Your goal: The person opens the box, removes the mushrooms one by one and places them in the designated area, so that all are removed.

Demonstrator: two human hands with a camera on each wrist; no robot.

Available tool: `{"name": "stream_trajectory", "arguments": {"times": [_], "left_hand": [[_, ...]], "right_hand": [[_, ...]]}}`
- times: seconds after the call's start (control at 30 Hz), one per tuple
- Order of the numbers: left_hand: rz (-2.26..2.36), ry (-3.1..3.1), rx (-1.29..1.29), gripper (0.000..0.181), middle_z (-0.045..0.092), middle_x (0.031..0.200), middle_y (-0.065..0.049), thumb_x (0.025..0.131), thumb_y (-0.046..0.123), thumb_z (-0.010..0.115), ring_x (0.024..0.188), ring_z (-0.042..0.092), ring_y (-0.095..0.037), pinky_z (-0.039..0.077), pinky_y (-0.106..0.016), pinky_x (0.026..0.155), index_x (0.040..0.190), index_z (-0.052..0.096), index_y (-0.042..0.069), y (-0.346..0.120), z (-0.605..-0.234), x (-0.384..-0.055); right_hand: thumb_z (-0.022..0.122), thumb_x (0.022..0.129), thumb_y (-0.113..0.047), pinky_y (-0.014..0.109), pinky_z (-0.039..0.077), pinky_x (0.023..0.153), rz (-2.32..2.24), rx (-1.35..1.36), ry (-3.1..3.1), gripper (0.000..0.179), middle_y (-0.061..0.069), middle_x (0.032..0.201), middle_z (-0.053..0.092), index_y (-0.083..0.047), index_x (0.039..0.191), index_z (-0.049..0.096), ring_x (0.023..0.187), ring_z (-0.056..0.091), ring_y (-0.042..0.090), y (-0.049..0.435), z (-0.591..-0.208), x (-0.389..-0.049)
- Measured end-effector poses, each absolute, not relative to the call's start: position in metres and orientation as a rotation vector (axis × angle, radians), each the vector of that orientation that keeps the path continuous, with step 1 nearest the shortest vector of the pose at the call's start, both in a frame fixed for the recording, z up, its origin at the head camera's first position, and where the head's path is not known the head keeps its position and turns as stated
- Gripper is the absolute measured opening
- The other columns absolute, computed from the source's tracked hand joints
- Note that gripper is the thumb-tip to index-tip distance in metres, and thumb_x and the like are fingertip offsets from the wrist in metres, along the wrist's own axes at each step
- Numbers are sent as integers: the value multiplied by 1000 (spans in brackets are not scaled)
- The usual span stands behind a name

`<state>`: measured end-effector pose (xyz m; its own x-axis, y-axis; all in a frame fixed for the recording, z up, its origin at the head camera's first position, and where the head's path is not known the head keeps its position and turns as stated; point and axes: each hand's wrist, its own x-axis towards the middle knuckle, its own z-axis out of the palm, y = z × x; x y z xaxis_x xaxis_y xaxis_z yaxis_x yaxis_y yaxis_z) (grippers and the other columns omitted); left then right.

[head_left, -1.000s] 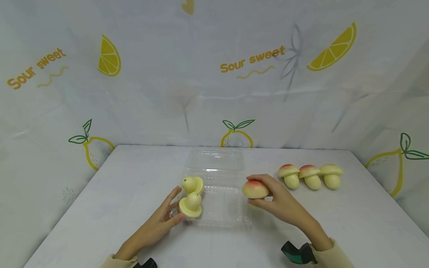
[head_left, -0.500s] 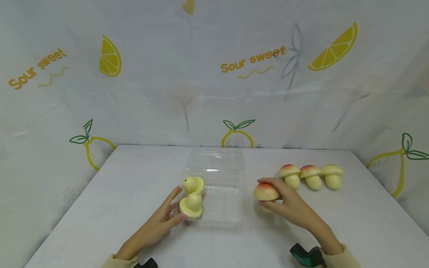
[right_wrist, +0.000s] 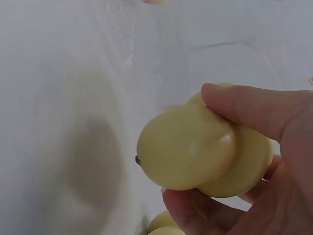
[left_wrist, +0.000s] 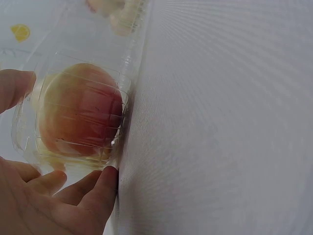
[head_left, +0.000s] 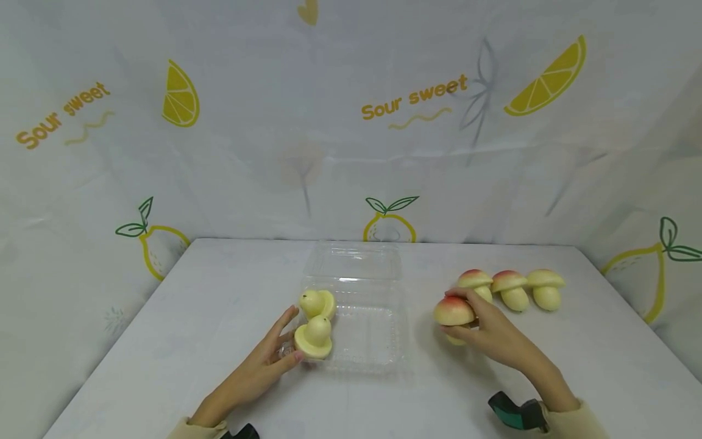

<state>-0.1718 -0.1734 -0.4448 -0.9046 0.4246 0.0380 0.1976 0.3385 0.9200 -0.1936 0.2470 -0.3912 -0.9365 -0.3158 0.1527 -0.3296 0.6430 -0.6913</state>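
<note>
My right hand [head_left: 493, 335] pinches a toy mushroom [head_left: 453, 311], red-tinged cap upward, right of the clear plastic container [head_left: 367, 341]. In the right wrist view its pale round stem [right_wrist: 183, 147], dark-tipped, points away from the thumb and fingers. Two more mushrooms lie cap-down in the container's left side, a rear one [head_left: 318, 303] and a front one [head_left: 314, 338]. My left hand [head_left: 263, 360] rests spread against the container's left front corner. Through the wall there, a reddish cap [left_wrist: 83, 110] shows between thumb and fingers in the left wrist view.
Three mushrooms stand in a row at the back right: the left one [head_left: 475, 279] partly behind my right hand, a middle one [head_left: 514, 294] and a right one [head_left: 545, 289]. The container's lid [head_left: 353, 262] lies open toward the back. A lemon-print cloth [head_left: 263, 152] hangs behind the table.
My right hand has moved right with the mushroom, from the container's right edge to the front of the row. My left hand and the container stay in place.
</note>
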Motion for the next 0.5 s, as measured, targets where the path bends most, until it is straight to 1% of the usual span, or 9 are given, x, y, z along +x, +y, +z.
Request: {"name": "stream_trajectory", "arguments": {"times": [0.07, 0.2, 0.37, 0.43, 0.5], "left_hand": [[1598, 2392, 564, 81, 4, 168, -13, 102, 23, 56, 145, 29, -50, 50, -47, 104, 161, 2, 14, -173, -444, -171], [1604, 2388, 555, 81, 4, 168, -13, 102, 24, 56, 145, 28, -51, 50, -46, 105, 161, 2, 14, -173, -444, -171], [1609, 2383, 540, 81, 4, 168, -12, 101, 24, 57, 146, 28, -50, 48, -50, 106, 161, 2, 14, -172, -444, -171], [1607, 2384, 537, 81, 4, 168, -11, 101, 24, 57, 146, 28, -50, 47, -52, 107, 161, 2, 14, -172, -444, -171], [1606, 2386, 539, 81, 4, 168, -12, 101, 24, 57, 146, 28, -50, 47, -52, 107, 161, 2, 14, -172, -444, -171]], "right_hand": [[76, 88, -24, 23, 54, 78, 1206, 570, -2829, 59, 16, 128, 59, -1, 134, 47, 100, 57, -2, 250, -392, -195], [76, 88, -21, 21, 54, 79, 1223, 574, -2844, 60, 20, 130, 57, 2, 135, 46, 101, 55, -5, 255, -392, -196], [77, 88, -20, 21, 54, 80, 1259, 548, -2860, 64, 24, 133, 54, 7, 136, 43, 103, 51, -8, 262, -392, -195], [77, 88, -20, 21, 55, 80, 1256, 537, -2867, 65, 26, 134, 52, 8, 135, 43, 106, 53, -3, 265, -392, -195], [77, 87, -21, 23, 55, 79, 1230, 530, -2885, 65, 26, 133, 52, 9, 135, 43, 109, 56, 7, 267, -392, -195]]}}
